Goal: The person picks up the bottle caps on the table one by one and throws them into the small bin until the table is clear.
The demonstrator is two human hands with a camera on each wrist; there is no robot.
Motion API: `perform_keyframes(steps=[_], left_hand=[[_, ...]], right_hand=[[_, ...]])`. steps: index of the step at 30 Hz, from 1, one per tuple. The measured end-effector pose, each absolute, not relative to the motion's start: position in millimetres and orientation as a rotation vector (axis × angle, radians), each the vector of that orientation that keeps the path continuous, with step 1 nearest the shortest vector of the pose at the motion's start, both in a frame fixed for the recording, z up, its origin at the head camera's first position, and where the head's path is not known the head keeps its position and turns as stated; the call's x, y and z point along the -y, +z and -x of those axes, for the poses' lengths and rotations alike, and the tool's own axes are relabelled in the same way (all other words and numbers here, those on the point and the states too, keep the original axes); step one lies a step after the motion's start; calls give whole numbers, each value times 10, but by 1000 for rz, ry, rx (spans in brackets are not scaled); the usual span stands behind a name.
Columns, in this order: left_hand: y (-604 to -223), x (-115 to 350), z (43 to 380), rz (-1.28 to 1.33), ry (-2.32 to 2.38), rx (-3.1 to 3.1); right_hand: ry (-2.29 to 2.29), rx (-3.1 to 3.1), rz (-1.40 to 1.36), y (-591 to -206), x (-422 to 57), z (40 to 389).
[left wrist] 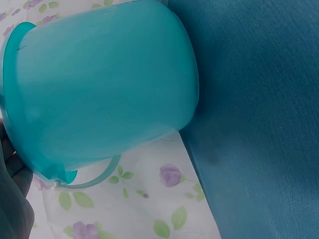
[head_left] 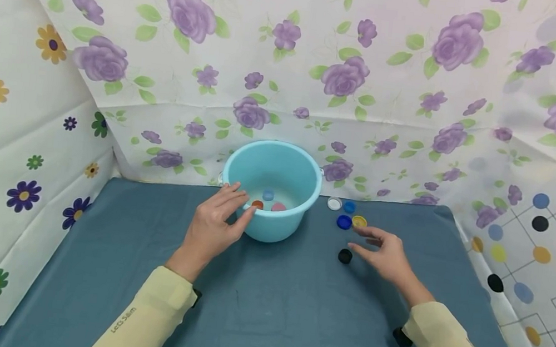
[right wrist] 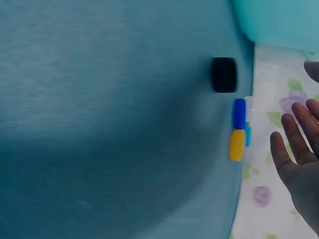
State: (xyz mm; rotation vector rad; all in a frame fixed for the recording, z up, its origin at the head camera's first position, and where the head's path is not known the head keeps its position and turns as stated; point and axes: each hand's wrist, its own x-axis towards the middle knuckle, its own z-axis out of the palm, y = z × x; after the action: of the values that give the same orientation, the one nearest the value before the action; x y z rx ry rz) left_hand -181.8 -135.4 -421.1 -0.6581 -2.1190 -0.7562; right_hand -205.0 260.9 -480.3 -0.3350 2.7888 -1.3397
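Note:
A light blue bucket stands at the table's back edge, with an orange cap, a pale blue cap and a pink cap inside. My left hand is at its near left rim, fingers fairly straight and thumb apart. In the left wrist view, some of those fingers are partly hidden by the rim. My right hand hovers with thumb and fingers spread, holding nothing. Close by its thumb lies a black cap. Just past its fingertips is a yellow cap.
Beside the yellow cap lie a dark blue cap, a lighter blue cap and a white cap. A blue-grey cloth covers the table. Flowered sheeting hangs right behind the bucket.

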Motion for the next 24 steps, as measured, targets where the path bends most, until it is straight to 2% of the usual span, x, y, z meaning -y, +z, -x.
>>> perform_keyframes(steps=[7,24], left_hand=[[-4207,1349,1815,657,-761,2120],[-4213,1345,1811,650,-755,2118]], right_hand=[[-1193,-2768,298,-4994,-2625,2011],[-1094,-2829,376,-5184,-2678,2034]])
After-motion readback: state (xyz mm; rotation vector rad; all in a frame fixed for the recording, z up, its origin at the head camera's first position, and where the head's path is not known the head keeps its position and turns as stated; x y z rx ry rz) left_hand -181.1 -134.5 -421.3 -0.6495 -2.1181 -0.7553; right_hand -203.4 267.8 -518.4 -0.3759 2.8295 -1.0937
